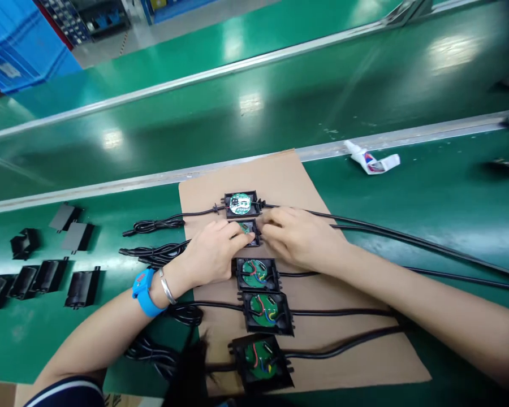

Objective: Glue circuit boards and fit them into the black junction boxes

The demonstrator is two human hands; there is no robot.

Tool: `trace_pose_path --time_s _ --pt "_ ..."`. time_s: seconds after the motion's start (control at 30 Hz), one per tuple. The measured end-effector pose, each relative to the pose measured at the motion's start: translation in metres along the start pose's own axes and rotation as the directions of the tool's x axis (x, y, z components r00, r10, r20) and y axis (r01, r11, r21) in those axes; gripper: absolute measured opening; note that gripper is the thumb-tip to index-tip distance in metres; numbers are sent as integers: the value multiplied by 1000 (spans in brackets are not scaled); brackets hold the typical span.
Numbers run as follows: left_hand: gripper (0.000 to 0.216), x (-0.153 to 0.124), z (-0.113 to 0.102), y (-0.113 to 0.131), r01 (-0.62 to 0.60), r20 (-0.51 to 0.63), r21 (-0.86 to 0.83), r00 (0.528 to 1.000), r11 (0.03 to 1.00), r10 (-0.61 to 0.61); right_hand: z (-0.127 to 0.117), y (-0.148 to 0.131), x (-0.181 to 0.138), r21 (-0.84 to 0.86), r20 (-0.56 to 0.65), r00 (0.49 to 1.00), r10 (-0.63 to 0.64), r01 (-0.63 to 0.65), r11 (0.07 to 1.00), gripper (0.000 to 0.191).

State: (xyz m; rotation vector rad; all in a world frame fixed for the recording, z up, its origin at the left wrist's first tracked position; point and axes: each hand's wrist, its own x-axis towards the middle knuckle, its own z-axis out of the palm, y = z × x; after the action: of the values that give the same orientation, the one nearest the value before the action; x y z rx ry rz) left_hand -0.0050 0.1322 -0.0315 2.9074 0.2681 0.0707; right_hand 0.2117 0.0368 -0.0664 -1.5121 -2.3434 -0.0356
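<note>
My left hand (212,249) grips the left side of a small black plastic box (257,240), thumb and fingers over its green circuit board, which is partly covered. On the box's right side, my right hand (294,234) has its fingers closed where the black cable (356,228) enters; the fingers hide the exact grip. Just beyond lies another open box with a white-coated circuit board (240,203). Nearer to me come several more open boxes, such as one with a green board and coloured wires (263,310) and the nearest one (261,362).
The boxes lie on a cardboard sheet (314,350) upon a green bench. Coiled cables (156,226) and several empty black housings (82,287) are to the left. A crumpled white tube (373,160) lies beyond, at right. Blue crates (21,45) stand far left.
</note>
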Motion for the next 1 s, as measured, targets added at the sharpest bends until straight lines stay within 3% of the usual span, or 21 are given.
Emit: trace_pose_path --time_s 0.2,0.3,0.47,0.6,0.7,0.77,0.9,1.0 --pt "47 -2 0 -1 -20 -48 14 999 1000 21 8 3 -2 254 -183 972 148 -99 962 21" --pt "46 2 -1 0 -27 1 31 1000 999 27 10 2 2 282 -202 973 111 -51 958 22" --pt "42 6 -5 7 -11 44 69 999 998 8 10 3 6 158 -225 974 -26 63 985 29" --pt "43 0 -16 3 18 37 -39 999 999 -17 1 11 7 243 -177 984 -31 74 967 29" --pt "37 0 -25 -19 133 -87 -135 986 982 -145 -5 25 11 277 -153 986 64 -19 961 22" --pt "30 3 -28 -39 290 -153 -100 941 952 -303 -4 34 15 216 -155 974 167 -132 968 22" --pt "4 9 -32 -59 490 -21 -68 870 869 -492 1 42 17 217 -107 962 252 -225 950 22" --pt "11 7 -39 -52 532 17 -131 845 836 -535 -10 35 13 251 -154 961 229 -186 950 27"
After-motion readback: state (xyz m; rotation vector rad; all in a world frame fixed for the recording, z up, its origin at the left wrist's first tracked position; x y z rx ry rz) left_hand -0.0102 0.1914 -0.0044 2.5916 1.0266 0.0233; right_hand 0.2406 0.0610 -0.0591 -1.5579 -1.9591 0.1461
